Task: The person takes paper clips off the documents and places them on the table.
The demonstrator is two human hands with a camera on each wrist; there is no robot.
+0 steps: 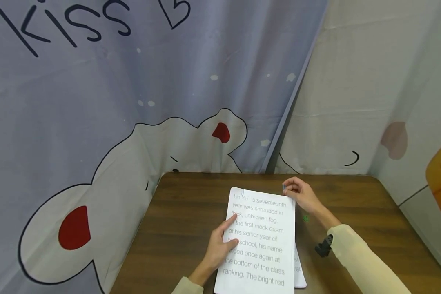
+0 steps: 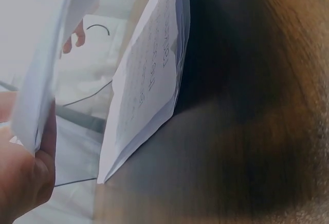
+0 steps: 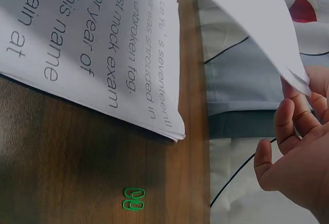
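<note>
Printed sheets [image 1: 259, 241] | raised over surface [image 1: 183, 204], short of far edge, second stack [image 1: 299, 271] beneath | left hand [image 1: 217, 246] grips their left side, seemingly steadying; right hand [image 1: 302, 196] pinches small blue piece [image 1: 284, 187] by top-right corner | green clips [image 3: 133, 199] nearby, within reach

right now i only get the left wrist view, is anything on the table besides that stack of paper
Observer: Yes, two green paper clips lie on the table, off the right edge of the lower stack.
Operator: i just catch a bit of the right hand, what's in it
Observer: It pinches a small blue object near the top right corner of the held sheets.
Operator: any clip on those sheets
Observer: A blue paper clip shows at their top edge, toward the left; whether it grips every sheet I cannot tell.
</note>
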